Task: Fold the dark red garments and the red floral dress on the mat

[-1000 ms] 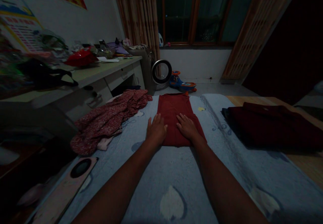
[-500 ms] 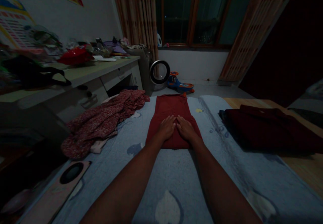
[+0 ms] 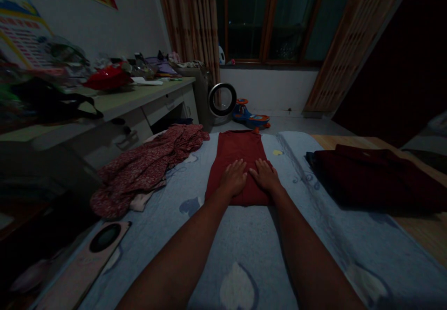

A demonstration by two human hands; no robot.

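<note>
A folded dark red garment (image 3: 239,144) lies flat on a light blue patterned bed sheet (image 3: 240,235). My left hand (image 3: 234,176) rests palm down on its middle, fingers stretched away from me. On the garment's right side lies my right hand (image 3: 265,175), flat, with its thumb pointing inward. Red cloth shows between the two hands. The cloth right under both palms is hidden.
A crumpled red speckled garment (image 3: 146,165) lies on the left, with a pale panel with a dark round disc (image 3: 84,259) nearer me. Dark maroon folded clothes (image 3: 377,177) sit at right. A cluttered desk (image 3: 122,98), a washing machine with its door ajar (image 3: 222,99) and a ride-on toy (image 3: 249,114) stand beyond.
My right hand has slid to the right across the garment, widening the space between my hands. My left hand remains on the cloth. The view has shifted slightly.
</note>
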